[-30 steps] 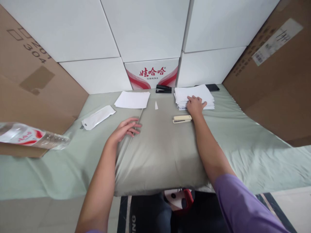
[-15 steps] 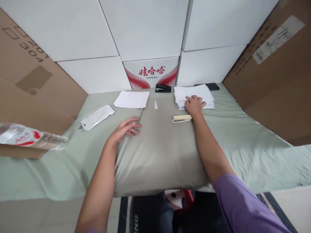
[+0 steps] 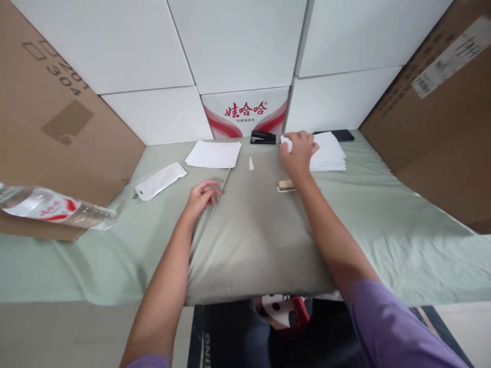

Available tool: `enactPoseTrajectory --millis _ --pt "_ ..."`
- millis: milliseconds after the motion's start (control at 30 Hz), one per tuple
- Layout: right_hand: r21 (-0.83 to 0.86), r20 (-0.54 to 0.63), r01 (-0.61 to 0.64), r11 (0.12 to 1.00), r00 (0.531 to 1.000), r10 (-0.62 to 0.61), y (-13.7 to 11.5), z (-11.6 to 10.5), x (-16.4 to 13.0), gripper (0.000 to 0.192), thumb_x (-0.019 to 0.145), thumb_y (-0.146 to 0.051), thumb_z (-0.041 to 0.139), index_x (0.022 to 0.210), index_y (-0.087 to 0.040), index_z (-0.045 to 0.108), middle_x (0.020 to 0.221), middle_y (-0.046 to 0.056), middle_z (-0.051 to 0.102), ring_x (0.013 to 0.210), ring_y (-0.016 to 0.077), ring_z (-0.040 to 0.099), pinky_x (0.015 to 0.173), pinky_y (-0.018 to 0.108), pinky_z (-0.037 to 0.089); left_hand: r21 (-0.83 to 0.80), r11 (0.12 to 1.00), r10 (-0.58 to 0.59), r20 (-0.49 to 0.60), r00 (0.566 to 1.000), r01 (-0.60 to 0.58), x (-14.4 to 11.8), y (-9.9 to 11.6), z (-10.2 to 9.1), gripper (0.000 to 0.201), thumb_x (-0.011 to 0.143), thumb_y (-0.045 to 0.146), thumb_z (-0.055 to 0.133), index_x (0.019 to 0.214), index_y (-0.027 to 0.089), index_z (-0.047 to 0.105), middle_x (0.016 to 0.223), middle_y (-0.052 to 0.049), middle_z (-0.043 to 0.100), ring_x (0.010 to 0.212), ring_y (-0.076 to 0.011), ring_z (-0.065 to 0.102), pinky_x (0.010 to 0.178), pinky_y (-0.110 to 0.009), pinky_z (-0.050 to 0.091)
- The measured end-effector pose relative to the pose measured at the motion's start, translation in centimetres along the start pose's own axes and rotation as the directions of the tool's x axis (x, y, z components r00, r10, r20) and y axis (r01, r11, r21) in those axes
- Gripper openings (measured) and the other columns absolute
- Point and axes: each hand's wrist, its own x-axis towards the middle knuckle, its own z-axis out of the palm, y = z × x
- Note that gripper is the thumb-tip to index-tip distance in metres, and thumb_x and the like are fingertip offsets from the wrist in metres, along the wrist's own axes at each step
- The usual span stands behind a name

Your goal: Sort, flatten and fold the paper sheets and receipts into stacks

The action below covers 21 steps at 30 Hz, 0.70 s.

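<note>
Head view: paper stack [image 3: 328,152], long axis sideways, left end pinched in right hand [image 3: 299,154].

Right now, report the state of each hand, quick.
Left hand: loosely open, holding nothing.
Right hand: closed on white paper at the left edge of the paper stack; sheet count cannot be told.

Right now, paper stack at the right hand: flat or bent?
Bent at left: part of the paper stack curls up in the right hand; its right end lies flat. How many sheets: cannot tell.
</note>
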Motion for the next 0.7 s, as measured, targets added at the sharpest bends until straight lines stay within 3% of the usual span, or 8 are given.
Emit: enactPoseTrajectory --millis 67,133,200,300,433,533,700 --pt "0.127 0.132 0.140 0.982 0.979 -0.157 -4.6 0.5 -2.9 0.036 0.097 -0.029 0.037 0.107 -0.019 0.070 0.109 0.013 0.068 0.106 0.0279 0.055 0.096 0.043 0.034 0.141 0.984 0.124 -0.123 0.985 -0.107 0.3 -0.4 0.2 0.031 0.078 0.028 0.058 0.105 0.016 0.068 0.080 -0.004 0.073 0.056 -0.0142 0.058 0.055 -0.026 0.043" --pt "0.249 0.380 0.230 0.941 0.870 -0.313 -8.2 1.7 -6.8 0.035 0.097 -0.031 0.040 0.088 -0.017 0.071 0.089 0.009 0.071 0.085 0.0216 0.059 0.083 0.035 0.036 0.326 0.931 0.237 -0.192 0.952 -0.166 0.7 -0.7 0.3 0.026 0.083 0.028 0.055 0.103 0.018 0.069 0.086 -0.006 0.073 0.075 -0.0189 0.064 0.070 -0.030 0.049" --pt "0.323 0.520 0.280 0.904 0.746 -0.417 -10.1 3.2 -10.5 0.038 0.097 -0.031 0.041 0.079 -0.017 0.071 0.082 0.008 0.073 0.074 0.0188 0.059 0.075 0.034 0.034 0.501 0.846 0.321 -0.210 0.924 -0.181 1.7 -0.7 0.6 0.026 0.086 0.026 0.054 0.107 0.019 0.069 0.100 -0.009 0.073 0.096 -0.0242 0.065 0.089 -0.037 0.050" --pt "0.341 0.556 0.375 0.862 0.659 -0.507 -10.4 4.9 -13.8 0.040 0.098 -0.033 0.043 0.079 -0.017 0.074 0.083 0.009 0.076 0.076 0.0194 0.062 0.079 0.035 0.033 0.661 0.723 0.367 -0.120 0.922 -0.202 4.4 -0.3 1.3 0.039 0.085 0.025 0.061 0.123 0.018 0.065 0.130 -0.016 0.066 0.127 -0.0315 0.055 0.111 -0.047 0.039" --pt "0.317 0.577 0.402 0.859 0.637 -0.511 -9.8 5.2 -14.1 0.041 0.100 -0.034 0.042 0.084 -0.018 0.077 0.087 0.010 0.077 0.079 0.0203 0.066 0.082 0.035 0.033 0.696 0.690 0.273 0.004 0.962 -0.199 8.8 0.1 2.6 0.066 0.086 0.029 0.067 0.149 0.021 0.049 0.159 -0.017 0.045 0.150 -0.0361 0.035 0.122 -0.060 0.018" --pt "0.308 0.587 0.408 0.860 0.630 -0.509 -9.8 4.8 -13.5 0.041 0.100 -0.034 0.042 0.086 -0.018 0.077 0.088 0.010 0.078 0.080 0.0207 0.067 0.082 0.035 0.033 0.706 0.682 0.237 0.031 0.971 -0.189 10.5 -0.1 3.5 0.061 0.092 0.033 0.061 0.150 0.023 0.049 0.153 -0.016 0.052 0.149 -0.0364 0.039 0.121 -0.066 0.008" --pt "0.347 0.590 0.329 0.878 0.652 -0.477 -10.0 4.7 -13.3 0.040 0.100 -0.036 0.043 0.085 -0.020 0.076 0.087 0.008 0.077 0.079 0.0187 0.065 0.080 0.033 0.034 0.681 0.694 0.373 -0.064 0.926 -0.232 9.9 -0.7 4.1 0.036 0.100 0.035 0.047 0.128 0.025 0.068 0.129 -0.012 0.071 0.128 -0.0324 0.060 0.121 -0.060 0.014"
